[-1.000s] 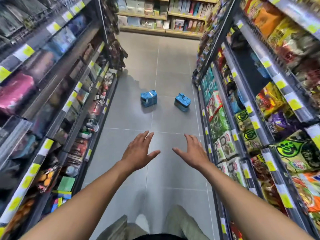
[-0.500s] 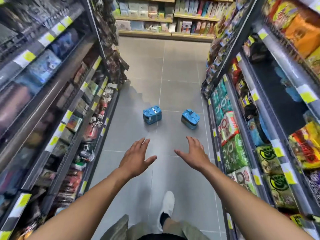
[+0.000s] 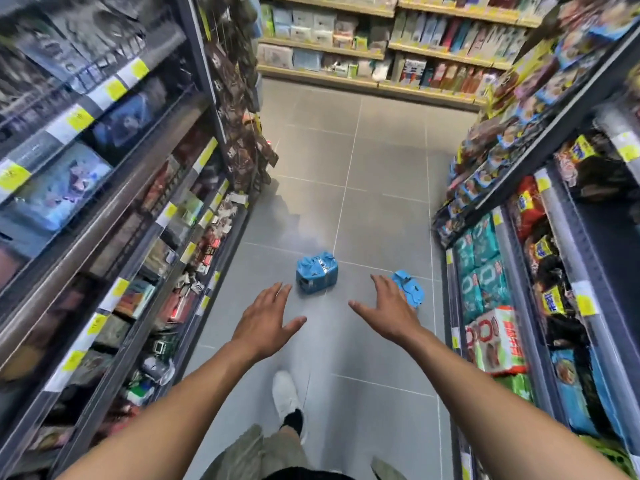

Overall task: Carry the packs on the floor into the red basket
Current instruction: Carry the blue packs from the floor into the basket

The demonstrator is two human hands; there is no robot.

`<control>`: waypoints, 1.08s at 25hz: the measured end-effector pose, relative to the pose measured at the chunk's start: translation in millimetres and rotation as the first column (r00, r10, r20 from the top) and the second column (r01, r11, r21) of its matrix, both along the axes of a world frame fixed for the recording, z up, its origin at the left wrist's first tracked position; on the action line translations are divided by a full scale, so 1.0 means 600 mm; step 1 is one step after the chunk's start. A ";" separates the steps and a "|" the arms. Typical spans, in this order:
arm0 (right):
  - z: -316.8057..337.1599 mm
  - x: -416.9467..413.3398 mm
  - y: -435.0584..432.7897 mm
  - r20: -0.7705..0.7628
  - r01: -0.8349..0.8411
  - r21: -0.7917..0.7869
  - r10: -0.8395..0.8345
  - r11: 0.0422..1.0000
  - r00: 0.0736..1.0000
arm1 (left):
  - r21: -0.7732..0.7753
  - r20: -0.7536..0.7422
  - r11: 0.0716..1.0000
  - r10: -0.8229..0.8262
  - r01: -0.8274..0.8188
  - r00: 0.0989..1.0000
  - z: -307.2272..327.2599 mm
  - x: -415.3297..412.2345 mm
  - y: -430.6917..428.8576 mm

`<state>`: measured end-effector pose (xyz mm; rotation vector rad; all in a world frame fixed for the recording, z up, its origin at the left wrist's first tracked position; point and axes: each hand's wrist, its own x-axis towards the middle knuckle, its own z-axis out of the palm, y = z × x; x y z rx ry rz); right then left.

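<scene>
Bottom centre: olive trouser legs point(image 3: 252, 452), one white shoe point(image 3: 285, 393) with a dark sock, planted on the grey tiled floor point(image 3: 363, 150). Left forearm point(image 3: 173, 410) and right forearm point(image 3: 485, 393), both bare, run up from the lower corners toward frame centre.

Left hand point(image 3: 263, 315): centre-left, palm down, fingers straight and close together, thumb splayed to the right. Released, grasping nothing.

Right hand point(image 3: 389, 308): centre-right, mirrored pose, thumb splayed to the left. Released, grasping nothing.

Task items: two blue packs on the floor, mid-frame, just past the fingertips.
- Left pack point(image 3: 317, 273): boxy, crinkled blue film wrap. Sits between the two hands in the picture, just up and right of the left hand's fingertips. No contact visible.
- Right pack point(image 3: 412, 291): its left part is hidden behind the right hand. They overlap in the picture; can't tell if they touch.
- Packs are near each other, not touching, bare tile between them.

Sides: left shelving point(image 3: 104, 209) fills the left of frame, with dark rails, yellow price tags and small goods, blurred. Right shelving point(image 3: 561, 216) fills the right of frame, with snack bags in green, teal, red and yellow.

Far: the aisle ends at top of frame in a cross shelf point(image 3: 381, 53) with wood-coloured boards and rows of boxes and packets. Labels are too small to read.
</scene>
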<state>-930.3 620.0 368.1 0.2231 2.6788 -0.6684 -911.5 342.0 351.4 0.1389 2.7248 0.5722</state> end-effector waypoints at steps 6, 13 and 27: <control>-0.003 -0.243 -0.021 -0.013 -0.017 -0.001 0.017 1.000 1.000 | -0.002 0.034 1.000 0.003 -0.003 0.999 -0.002 -0.248 -0.021; -0.040 -0.465 -0.010 0.018 -0.023 -0.064 0.024 0.998 1.000 | 0.069 0.121 0.994 0.075 -0.084 0.990 -0.019 -0.455 -0.003; -0.276 -0.796 -0.018 0.525 0.314 -0.355 -0.090 0.880 0.846 | 0.251 0.533 0.656 0.521 -0.712 0.667 -0.282 -0.729 0.035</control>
